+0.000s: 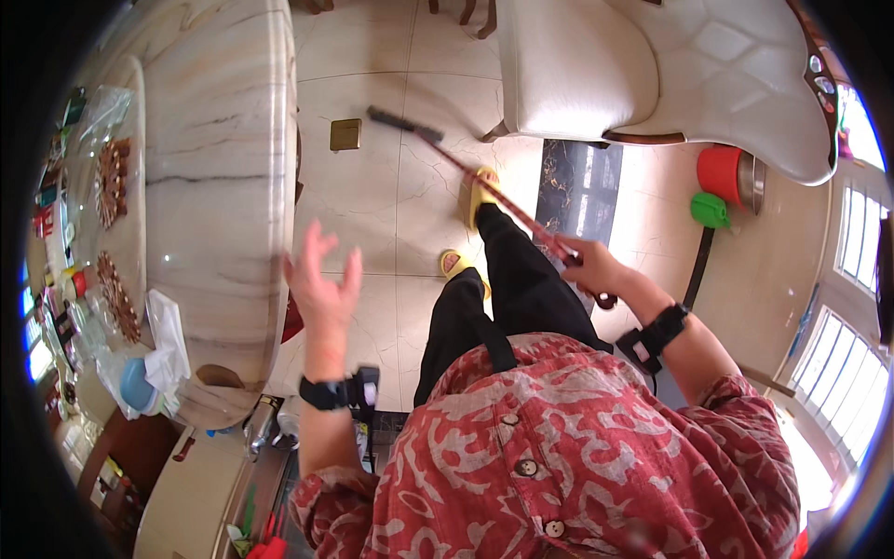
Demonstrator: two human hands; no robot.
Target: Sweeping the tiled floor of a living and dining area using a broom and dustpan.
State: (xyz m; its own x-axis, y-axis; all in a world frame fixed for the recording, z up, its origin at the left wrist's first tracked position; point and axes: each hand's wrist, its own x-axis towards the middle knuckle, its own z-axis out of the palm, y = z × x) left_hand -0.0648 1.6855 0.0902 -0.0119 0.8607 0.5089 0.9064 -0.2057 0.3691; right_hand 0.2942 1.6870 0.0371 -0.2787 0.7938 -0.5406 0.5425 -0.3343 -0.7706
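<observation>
My right hand [594, 265] grips the upper handle of a long-handled broom [513, 208], just below its looped end. The reddish handle slants forward and left across my right leg to a narrow dark head [405, 124] on the tiled floor. That head lies to the right of a square brass floor plate [345, 134]. My left hand [325, 286] is raised, empty, with fingers apart, beside the edge of a marble table [216, 230]; whether it touches the edge I cannot tell. Yellow slippers [482, 199] are on my feet, the right one close to the handle.
A white padded chair [580, 70] stands ahead on the right. Beyond it are a red bucket-like container [718, 175] and a green plastic object [709, 208]. On the table lie white tissues [166, 335], a blue container [138, 384] and brown carved pieces [115, 183].
</observation>
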